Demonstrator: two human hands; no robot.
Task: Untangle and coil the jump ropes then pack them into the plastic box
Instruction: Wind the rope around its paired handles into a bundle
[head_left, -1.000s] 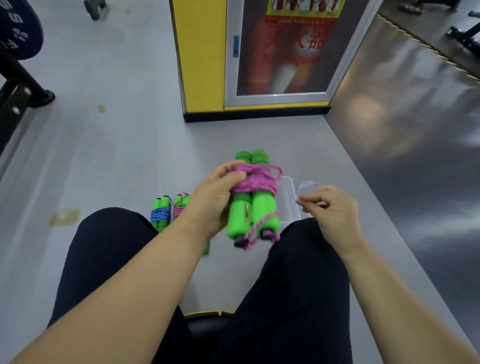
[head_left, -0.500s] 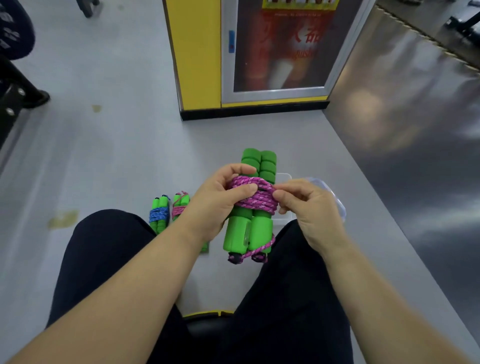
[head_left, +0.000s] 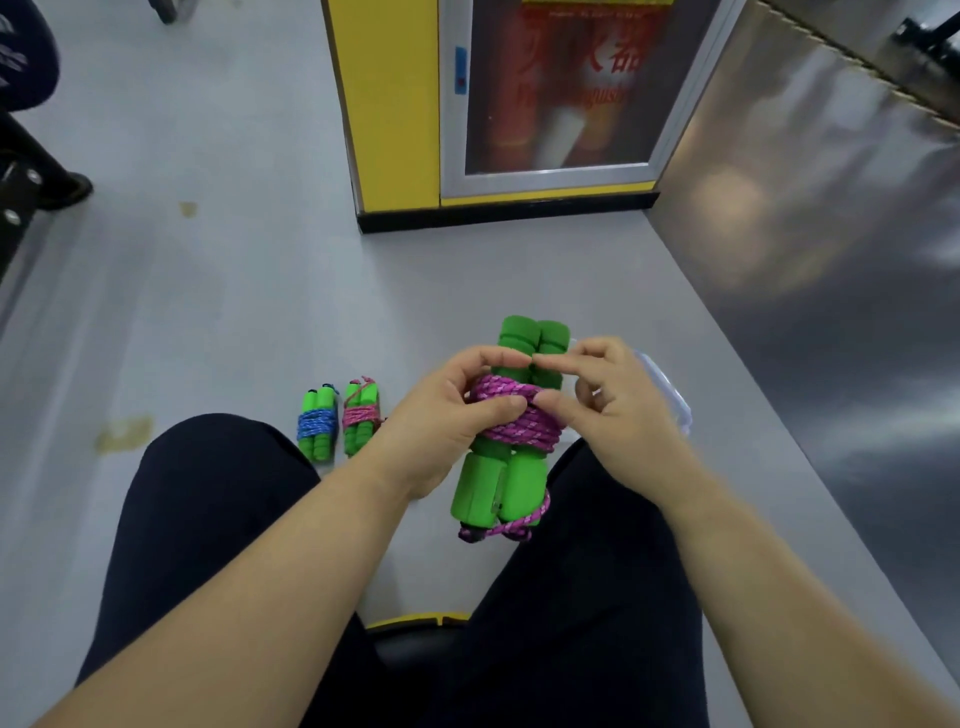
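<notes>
Head view counts 3 jump ropes, each with 2 green foam handles (head_left: 519, 483). The purple jump rope (head_left: 511, 431) is held upright between the person's knees. The blue jump rope (head_left: 317, 423) and the pink jump rope (head_left: 360, 415) lie side by side on the floor (head_left: 234, 312), both coiled. 1 plastic box (head_left: 670, 395) shows only partly behind the right hand (head_left: 618, 410). The left hand (head_left: 447, 421) grips the purple coil, thumb pressed on it. The right hand pinches the same coil between thumb and forefinger.
</notes>
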